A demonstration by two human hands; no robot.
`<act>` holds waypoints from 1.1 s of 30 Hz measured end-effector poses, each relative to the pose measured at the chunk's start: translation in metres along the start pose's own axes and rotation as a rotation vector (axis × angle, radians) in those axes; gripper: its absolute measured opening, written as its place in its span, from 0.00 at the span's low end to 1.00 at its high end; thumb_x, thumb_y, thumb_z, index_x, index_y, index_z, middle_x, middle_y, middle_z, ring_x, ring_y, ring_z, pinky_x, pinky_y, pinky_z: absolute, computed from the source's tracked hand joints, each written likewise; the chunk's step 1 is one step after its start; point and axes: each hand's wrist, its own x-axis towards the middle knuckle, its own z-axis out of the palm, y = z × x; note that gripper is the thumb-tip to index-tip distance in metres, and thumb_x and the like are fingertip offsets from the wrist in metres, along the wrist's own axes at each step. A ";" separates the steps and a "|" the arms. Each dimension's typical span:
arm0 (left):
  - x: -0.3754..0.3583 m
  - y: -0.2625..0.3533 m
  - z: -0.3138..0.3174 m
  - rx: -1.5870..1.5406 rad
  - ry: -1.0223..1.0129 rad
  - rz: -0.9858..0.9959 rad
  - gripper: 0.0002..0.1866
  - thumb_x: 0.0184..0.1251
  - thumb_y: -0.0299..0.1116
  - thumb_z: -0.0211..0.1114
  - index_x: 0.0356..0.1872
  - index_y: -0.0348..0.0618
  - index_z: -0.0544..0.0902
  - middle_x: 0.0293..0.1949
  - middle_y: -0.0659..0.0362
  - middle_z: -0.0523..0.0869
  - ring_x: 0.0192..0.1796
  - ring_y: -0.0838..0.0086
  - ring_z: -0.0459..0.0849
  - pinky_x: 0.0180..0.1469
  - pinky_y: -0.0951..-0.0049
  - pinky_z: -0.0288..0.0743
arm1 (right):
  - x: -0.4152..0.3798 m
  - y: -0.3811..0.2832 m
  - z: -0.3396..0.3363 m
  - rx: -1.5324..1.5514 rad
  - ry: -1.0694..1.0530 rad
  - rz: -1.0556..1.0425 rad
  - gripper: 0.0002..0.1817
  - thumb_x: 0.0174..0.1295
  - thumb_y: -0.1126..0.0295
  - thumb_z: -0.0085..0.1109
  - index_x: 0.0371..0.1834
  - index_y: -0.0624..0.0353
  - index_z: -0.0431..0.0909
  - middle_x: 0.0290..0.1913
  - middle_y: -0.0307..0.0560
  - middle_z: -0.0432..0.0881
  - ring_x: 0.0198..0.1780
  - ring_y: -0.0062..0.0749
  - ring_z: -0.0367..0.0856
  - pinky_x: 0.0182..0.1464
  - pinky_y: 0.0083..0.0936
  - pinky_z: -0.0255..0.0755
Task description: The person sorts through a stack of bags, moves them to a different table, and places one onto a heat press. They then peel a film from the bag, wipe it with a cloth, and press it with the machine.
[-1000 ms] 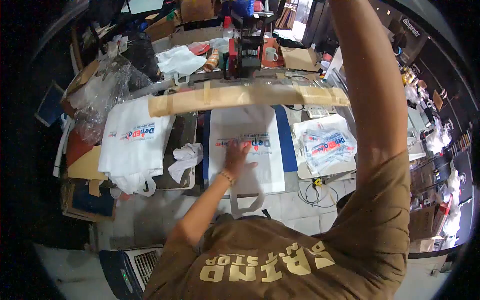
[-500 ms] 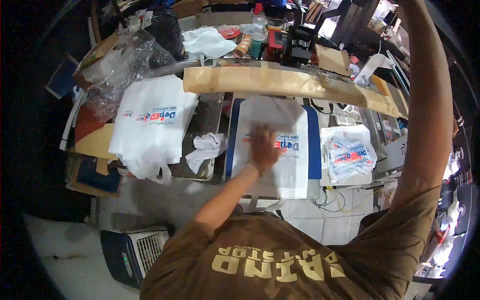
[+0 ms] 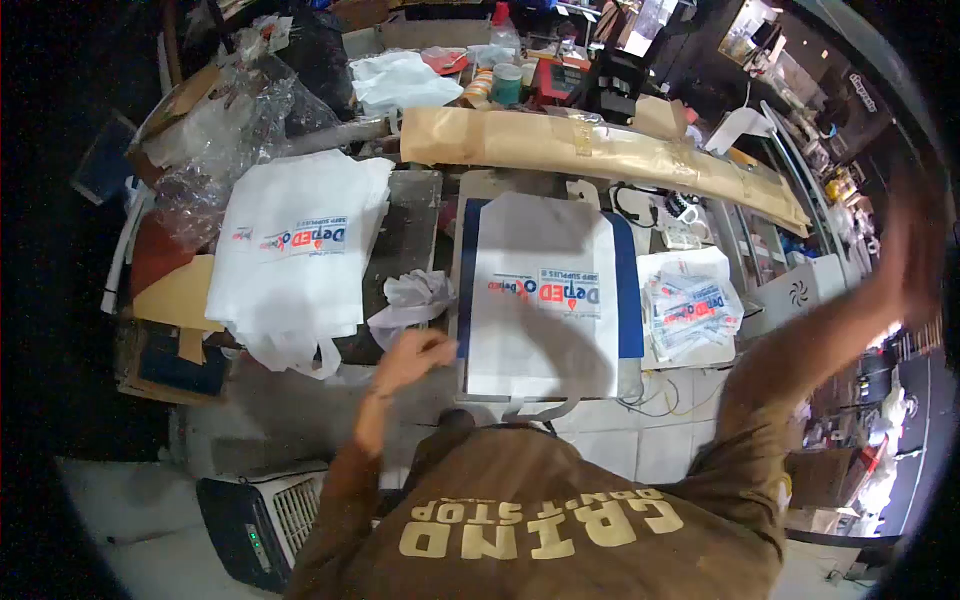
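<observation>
A white printed bag lies flat on a blue board, its handle hanging toward my body. My left hand is off the bag, just left of the board's lower corner, with loosely bent fingers and nothing seen in it. Beside it lies a crumpled white cloth. My right hand is raised at the far right, dark and smeared by motion, so its fingers and anything in it cannot be made out.
A stack of white printed bags lies at the left. Printed transfer sheets are on the right. A long brown paper-wrapped piece spans the back. Clear plastic wrap is heaped at the back left.
My left hand has lifted off the printed bag and moved left and toward my body, uncovering the print. My right arm has swung down from its overhead reach toward the right edge.
</observation>
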 end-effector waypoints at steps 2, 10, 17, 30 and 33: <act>-0.035 -0.001 -0.033 0.046 -0.081 -0.214 0.15 0.72 0.38 0.69 0.36 0.33 0.87 0.28 0.62 0.87 0.32 0.82 0.81 0.35 0.76 0.75 | -0.049 -0.052 -0.047 0.439 -0.131 -0.532 0.23 0.73 0.53 0.56 0.44 0.68 0.83 0.45 0.56 0.86 0.48 0.40 0.86 0.48 0.35 0.81; -0.050 -0.011 -0.054 -0.220 -0.308 -0.288 0.11 0.69 0.32 0.71 0.44 0.34 0.87 0.37 0.60 0.89 0.39 0.80 0.84 0.43 0.76 0.79 | -0.109 -0.129 -0.103 0.820 -0.321 -0.682 0.20 0.71 0.56 0.58 0.43 0.66 0.82 0.44 0.53 0.84 0.46 0.40 0.85 0.48 0.36 0.80; -0.025 0.082 -0.087 -0.093 -0.730 -0.183 0.16 0.68 0.29 0.72 0.53 0.35 0.83 0.44 0.59 0.89 0.46 0.80 0.85 0.51 0.77 0.79 | -0.118 -0.155 -0.123 0.757 -0.393 -0.632 0.17 0.70 0.59 0.59 0.43 0.65 0.81 0.43 0.51 0.83 0.44 0.40 0.83 0.47 0.37 0.79; 0.068 -0.168 -0.031 0.945 0.322 0.098 0.26 0.60 0.36 0.72 0.60 0.43 0.80 0.60 0.45 0.81 0.60 0.42 0.80 0.60 0.51 0.77 | -0.129 -0.147 -0.148 0.893 -0.495 -0.609 0.12 0.67 0.63 0.61 0.42 0.62 0.78 0.41 0.46 0.80 0.41 0.40 0.80 0.46 0.38 0.78; 0.059 -0.128 -0.033 0.560 0.644 0.109 0.14 0.59 0.29 0.73 0.44 0.34 0.86 0.46 0.45 0.88 0.48 0.51 0.87 0.52 0.60 0.80 | -0.124 -0.113 -0.172 1.018 -0.536 -0.518 0.11 0.67 0.64 0.62 0.42 0.62 0.78 0.40 0.45 0.79 0.40 0.39 0.80 0.46 0.39 0.78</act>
